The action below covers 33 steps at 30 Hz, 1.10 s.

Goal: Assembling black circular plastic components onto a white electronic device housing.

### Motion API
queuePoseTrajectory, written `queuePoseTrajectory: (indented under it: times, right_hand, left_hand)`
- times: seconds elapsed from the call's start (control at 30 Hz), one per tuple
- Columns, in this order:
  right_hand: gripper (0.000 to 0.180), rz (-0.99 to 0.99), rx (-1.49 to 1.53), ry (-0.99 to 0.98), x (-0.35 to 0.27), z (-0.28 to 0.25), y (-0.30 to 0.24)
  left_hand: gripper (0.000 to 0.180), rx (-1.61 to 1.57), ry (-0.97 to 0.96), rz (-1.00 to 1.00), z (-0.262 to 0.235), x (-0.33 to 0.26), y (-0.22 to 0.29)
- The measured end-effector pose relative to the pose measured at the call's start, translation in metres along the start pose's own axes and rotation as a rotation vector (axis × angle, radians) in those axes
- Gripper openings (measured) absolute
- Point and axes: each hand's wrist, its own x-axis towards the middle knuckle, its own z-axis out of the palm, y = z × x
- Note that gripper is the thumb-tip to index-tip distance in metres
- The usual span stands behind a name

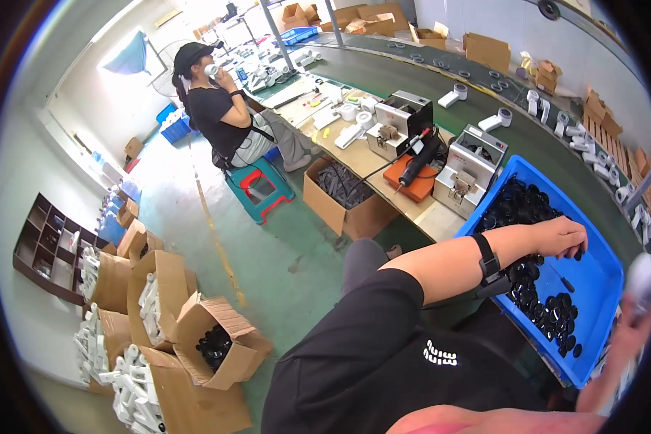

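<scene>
Reaching: the left hand (560,237) stretches across into the blue bin (604,282), palm down over the black parts (528,217).
Left fingers: curled down among the parts; whether they are clamped on one cannot be told, as the tips are hidden.
Left forearm: carries a black strap (487,264) near the elbow.
Right hand (633,318): blurred at the right rim of the view, wrapped around a white part (644,278); the fingers appear closed on it.
Black parts: small round pieces heaped along the bin's left side and far corner, with the bin's right half mostly bare blue.
Bin: sits at the near right end of the bench (427,213), just beside a grey machine (470,170).
Bench, middle: a second grey machine (401,119), an orange pad (412,184) and a black driver (419,163) hanging over the pad on a cable.
Bench, far end: white rolls and small tools, too small to tell apart.
Conveyor (441,87): a dark green belt runs behind the bench, with white parts lying on it well apart from each other.
Under the bench edge: an open carton (340,199) holding dark pieces.
Co-worker (224,116): a person in a black top and cap sits on a teal stool (260,184) at the bench's far end, holding something white up near the head.
Floor, left: open cartons (159,289) of white parts, and one carton of black parts (213,347).
</scene>
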Motion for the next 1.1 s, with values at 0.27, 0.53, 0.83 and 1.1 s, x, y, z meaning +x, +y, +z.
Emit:
queuePoseTrajectory:
  times: [0.27,0.53,0.83,1.1]
  right_hand:
    - [0.073,0.235,0.134,-0.545,-0.029,0.157,0.067]
    - [0.032,0.684,0.64,-0.682,-0.041,0.17,0.077]
    - [0.035,0.635,0.506,-0.646,-0.036,0.162,0.071]
    - [0.037,0.441,0.209,-0.66,-0.035,0.154,0.063]
  left_hand:
    - [0.068,0.022,0.25,0.073,-0.003,-0.006,0.006]
    - [0.052,0.067,0.33,0.079,-0.021,-0.002,0.012]
    - [0.046,0.099,0.242,0.046,-0.031,-0.004,0.011]
    - [0.038,0.252,0.234,0.119,-0.038,-0.008,0.009]
